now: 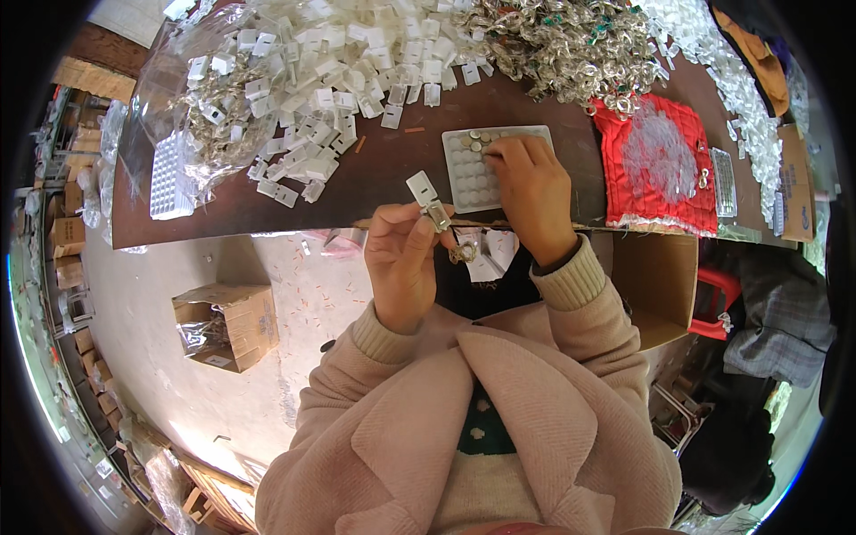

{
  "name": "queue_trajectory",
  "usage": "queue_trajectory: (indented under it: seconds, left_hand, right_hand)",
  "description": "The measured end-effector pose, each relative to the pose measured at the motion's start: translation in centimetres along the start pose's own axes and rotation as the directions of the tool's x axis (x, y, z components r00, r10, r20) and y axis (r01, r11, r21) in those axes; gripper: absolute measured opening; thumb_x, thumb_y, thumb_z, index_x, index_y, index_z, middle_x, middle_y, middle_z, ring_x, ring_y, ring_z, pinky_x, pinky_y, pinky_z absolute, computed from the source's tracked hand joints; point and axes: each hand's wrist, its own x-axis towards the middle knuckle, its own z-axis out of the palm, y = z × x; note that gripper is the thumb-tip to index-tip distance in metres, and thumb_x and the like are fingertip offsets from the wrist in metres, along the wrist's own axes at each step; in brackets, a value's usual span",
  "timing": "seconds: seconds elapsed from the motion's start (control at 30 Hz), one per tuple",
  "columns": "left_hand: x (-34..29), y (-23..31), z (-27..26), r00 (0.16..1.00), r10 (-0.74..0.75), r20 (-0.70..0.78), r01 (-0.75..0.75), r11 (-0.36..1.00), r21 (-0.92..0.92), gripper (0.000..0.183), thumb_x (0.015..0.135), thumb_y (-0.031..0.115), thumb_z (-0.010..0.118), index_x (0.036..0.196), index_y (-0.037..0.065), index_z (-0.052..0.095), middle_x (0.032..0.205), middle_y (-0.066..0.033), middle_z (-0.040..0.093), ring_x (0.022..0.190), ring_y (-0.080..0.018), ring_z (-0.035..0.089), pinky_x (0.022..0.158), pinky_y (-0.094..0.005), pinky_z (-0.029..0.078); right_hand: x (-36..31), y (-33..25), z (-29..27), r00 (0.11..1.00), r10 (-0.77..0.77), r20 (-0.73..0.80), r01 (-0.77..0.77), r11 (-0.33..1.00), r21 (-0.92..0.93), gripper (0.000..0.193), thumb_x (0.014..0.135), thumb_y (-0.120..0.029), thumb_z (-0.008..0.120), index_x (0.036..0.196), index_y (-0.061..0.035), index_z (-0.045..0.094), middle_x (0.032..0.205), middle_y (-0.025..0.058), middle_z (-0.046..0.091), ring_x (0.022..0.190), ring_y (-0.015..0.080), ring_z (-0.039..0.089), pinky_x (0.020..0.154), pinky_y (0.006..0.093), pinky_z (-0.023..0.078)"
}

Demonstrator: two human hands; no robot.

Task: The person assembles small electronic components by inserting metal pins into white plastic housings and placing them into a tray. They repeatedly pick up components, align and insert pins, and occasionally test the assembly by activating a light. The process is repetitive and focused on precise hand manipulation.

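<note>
Between the thumb and fingers of my left hand [403, 254] is a small white plastic case [423, 189], its hinged lid swung up. A coiled cord [463, 252] dangles beside that hand. My right hand [533, 187] reaches over a white tray [459, 192] with round pockets. Its fingertips are pinched together at the tray's upper right, by several silvery coin cells [476, 141]. Whether a cell is between those fingertips is hidden from view.
White plastic cases [321, 134] are heaped at the far left, tangled cords [571, 49] behind the tray. Right of it, a red cloth [624, 187] carries clear plastic pieces [660, 147]. A second pocketed tray [169, 183] stands far left. Cardboard boxes [250, 325] sit below the table [267, 225].
</note>
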Motion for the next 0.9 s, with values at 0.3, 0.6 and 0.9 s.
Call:
queue_trajectory:
  seconds: [0.3, 0.6, 0.9]
  left_hand:
    - [0.4, 0.5, 0.2, 0.997, -0.073, 0.033, 0.074, 0.996, -0.040, 0.016, 0.099, 0.001, 0.057, 0.114, 0.006, 0.057, 0.114, -0.0194, 0.068, 0.087, -0.0228, 0.066, 0.080, -0.0351, 0.054]
    - [0.0, 0.1, 1.6, 0.998, 0.001, 0.060, 0.001, 0.999, -0.045, 0.016, 0.097, -0.002, 0.059, 0.112, 0.003, 0.060, 0.103, -0.0139, 0.069, 0.085, -0.0228, 0.067, 0.076, -0.0332, 0.056]
    - [-0.7, 0.5, 1.7, 0.990, -0.117, 0.073, 0.123, 0.989, -0.077, 0.014, 0.097, 0.002, 0.062, 0.111, 0.004, 0.062, 0.101, -0.0103, 0.069, 0.079, -0.0187, 0.066, 0.071, -0.0309, 0.055]
  right_hand:
    - [0.6, -0.2, -0.1, 0.998, -0.069, -0.002, 0.069, 0.995, -0.066, 0.021, 0.079, -0.001, 0.066, 0.098, -0.0090, 0.065, 0.090, 0.0081, 0.062, 0.087, 0.0299, 0.063, 0.071, 0.0407, 0.053]
    - [-1.5, -4.7, -4.3, 0.987, -0.159, -0.037, 0.161, 0.921, 0.355, 0.029, 0.070, -0.003, 0.072, 0.099, -0.0051, 0.069, 0.094, 0.0081, 0.065, 0.078, 0.0280, 0.065, 0.066, 0.0355, 0.054]
    - [-2.2, -5.7, -4.5, 0.976, -0.125, -0.179, 0.181, 0.923, 0.339, 0.032, 0.070, -0.001, 0.069, 0.101, -0.0050, 0.071, 0.091, 0.0068, 0.070, 0.077, 0.0250, 0.068, 0.068, 0.0338, 0.055]
